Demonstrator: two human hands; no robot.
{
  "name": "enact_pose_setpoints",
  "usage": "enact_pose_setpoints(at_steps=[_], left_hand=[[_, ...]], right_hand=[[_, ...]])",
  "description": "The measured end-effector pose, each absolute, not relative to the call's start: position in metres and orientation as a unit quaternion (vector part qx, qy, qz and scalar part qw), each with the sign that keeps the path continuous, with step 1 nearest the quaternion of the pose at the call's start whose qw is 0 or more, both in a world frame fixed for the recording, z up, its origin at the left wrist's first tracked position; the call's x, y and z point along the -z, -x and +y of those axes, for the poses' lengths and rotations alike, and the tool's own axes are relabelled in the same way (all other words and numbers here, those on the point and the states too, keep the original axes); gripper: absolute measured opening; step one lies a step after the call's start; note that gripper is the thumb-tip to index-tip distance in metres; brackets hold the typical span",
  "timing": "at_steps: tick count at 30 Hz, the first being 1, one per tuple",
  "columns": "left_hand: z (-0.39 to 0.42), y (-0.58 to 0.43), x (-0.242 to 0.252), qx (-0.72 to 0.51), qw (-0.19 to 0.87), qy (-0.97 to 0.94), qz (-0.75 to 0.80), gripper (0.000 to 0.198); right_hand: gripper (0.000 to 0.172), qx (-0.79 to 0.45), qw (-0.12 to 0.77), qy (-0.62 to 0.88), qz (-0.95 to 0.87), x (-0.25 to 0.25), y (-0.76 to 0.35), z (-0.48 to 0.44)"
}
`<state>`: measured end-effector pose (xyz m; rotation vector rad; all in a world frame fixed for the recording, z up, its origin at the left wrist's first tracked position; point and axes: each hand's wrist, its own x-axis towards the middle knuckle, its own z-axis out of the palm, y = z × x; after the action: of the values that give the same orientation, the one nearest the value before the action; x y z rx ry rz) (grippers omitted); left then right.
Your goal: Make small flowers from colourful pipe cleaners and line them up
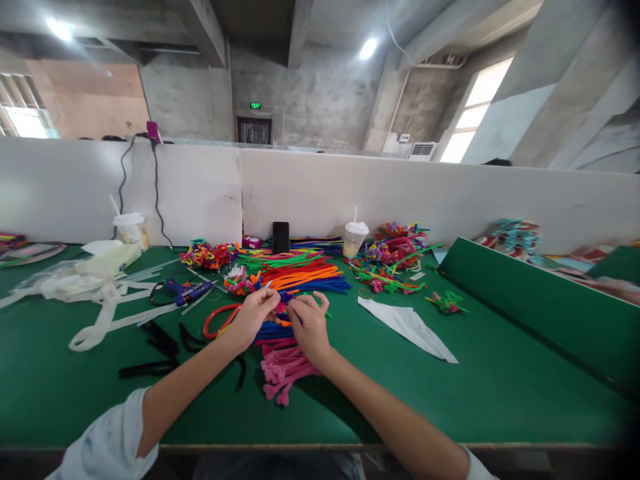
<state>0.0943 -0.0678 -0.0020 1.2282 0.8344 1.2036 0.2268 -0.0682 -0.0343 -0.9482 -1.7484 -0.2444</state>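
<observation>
Both hands are working close together, not apart, over a green-topped desk (pixel 450 400). The left hand (pixel 256 315) and the right hand (pixel 310 327) are pinching w/ their fingertips a small twisted piece of dark-blue fuzzy pipe cleaner (pixel 286 298). This piece is staying between the two hands, approx. at equal reach from each, and the fingers are hiding part of it, so I cannot tell its long axis exactly. One thin end seems to be pointing toward the right hand, down and to the viewer's right.

Directly below the hands, a loose bundle of pink fuzzy pipe cleaners (pixel 285 373) is lying on the desk, w/ a bundle of blue pipe cleaners (pixel 273 330) just above it. Beyond the hands, long orange and green pipe cleaners (pixel 300 270) are lying in a flat pile. Left of the hands, a red pipe-cleaner loop (pixel 220 320) is lying near the left hand, and a blue hot glue gun (pixel 189 292) is resting further away. Some black pipe cleaners (pixel 160 340) are lying nearer the left forearm. On the right, a white paper sheet (pixel 407 327) is lying on the desk, and finished multicolour twisted pieces (pixel 393 250) are heaping near a plastic cup w/ straw (pixel 355 238).
</observation>
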Motion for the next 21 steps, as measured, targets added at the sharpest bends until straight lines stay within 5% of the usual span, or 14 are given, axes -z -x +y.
enact_pose_setpoints(at_steps=[21], left_hand=[[-0.0761, -0.0958, -0.0022, -0.516, 0.670, -0.378, 0.376, 0.017]], right_hand=[[0.018, 0.230, 0.485, 0.374, -0.757, 0.0366, -0.2322, -0.0595]])
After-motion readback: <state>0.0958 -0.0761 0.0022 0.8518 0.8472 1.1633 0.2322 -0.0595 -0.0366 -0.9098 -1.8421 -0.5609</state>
